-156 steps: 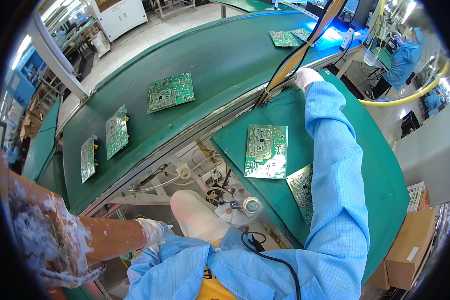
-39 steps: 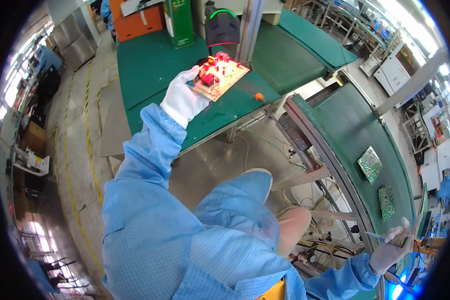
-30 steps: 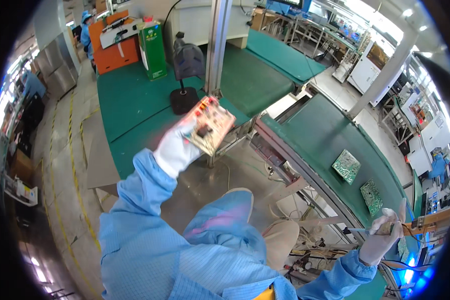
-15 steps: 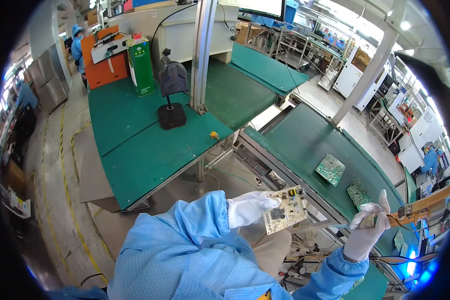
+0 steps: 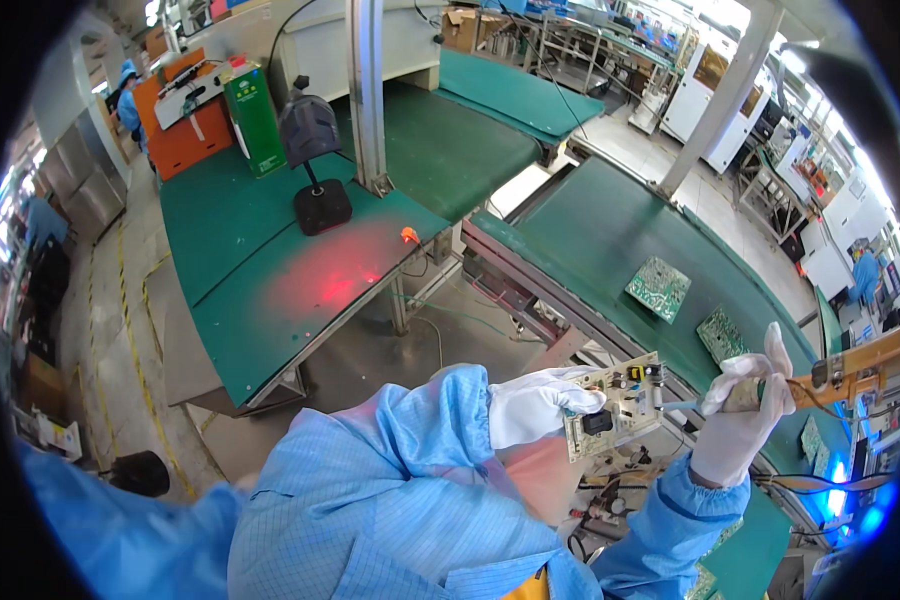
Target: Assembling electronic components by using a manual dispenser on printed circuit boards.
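My left hand (image 5: 538,408), in a white glove, pinches the left edge of a pale circuit board (image 5: 625,425). The board's face shows a black block, a yellow part and smaller components. To the right, my gloved right hand (image 5: 742,412) has its thumb and fingers closed around a slim tool with a pale, narrow tip (image 5: 682,405). That tip reaches the board's right edge; I cannot tell whether it touches. Fingers hide the tool's body, and its kind is unclear.
Two green circuit boards (image 5: 658,290) (image 5: 722,335) lie on the green conveyor belt (image 5: 580,235) ahead. A dark stand (image 5: 322,207) and green can (image 5: 255,120) occupy the left table (image 5: 220,330). A brown bar (image 5: 860,365) juts in from the right. A blurred blue sleeve (image 5: 130,525) is at lower left.
The view has shifted slightly. My left hand has brought the board rightward, closer to the tool's tip. A red glow now shows on the left table, and a blue sleeve has appeared at lower left.
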A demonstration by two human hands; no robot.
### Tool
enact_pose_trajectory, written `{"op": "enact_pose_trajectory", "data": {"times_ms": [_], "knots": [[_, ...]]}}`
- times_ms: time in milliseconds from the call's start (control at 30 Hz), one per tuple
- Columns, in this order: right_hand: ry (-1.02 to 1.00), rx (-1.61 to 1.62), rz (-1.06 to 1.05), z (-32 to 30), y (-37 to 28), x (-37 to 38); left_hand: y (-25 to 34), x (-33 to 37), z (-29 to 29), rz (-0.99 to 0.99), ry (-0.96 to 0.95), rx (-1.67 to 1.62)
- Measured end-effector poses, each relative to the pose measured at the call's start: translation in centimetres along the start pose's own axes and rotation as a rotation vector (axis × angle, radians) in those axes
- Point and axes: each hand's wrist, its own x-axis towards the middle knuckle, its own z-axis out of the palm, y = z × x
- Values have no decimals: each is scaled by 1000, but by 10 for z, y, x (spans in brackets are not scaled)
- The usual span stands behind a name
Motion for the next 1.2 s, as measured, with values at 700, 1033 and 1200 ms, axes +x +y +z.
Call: {"op": "enact_pose_trajectory", "data": {"times_ms": [700, 1033, 1200], "knots": [[-100, 134, -66, 11, 8, 1, -5, 3, 25, -109, 33, 235], [-83, -28, -212, 7, 15, 2, -5, -1, 27, -158, -28, -34], [-70, -25, -223, 6, 18, -2, -3, -3, 28, -176, -7, -5]]}}
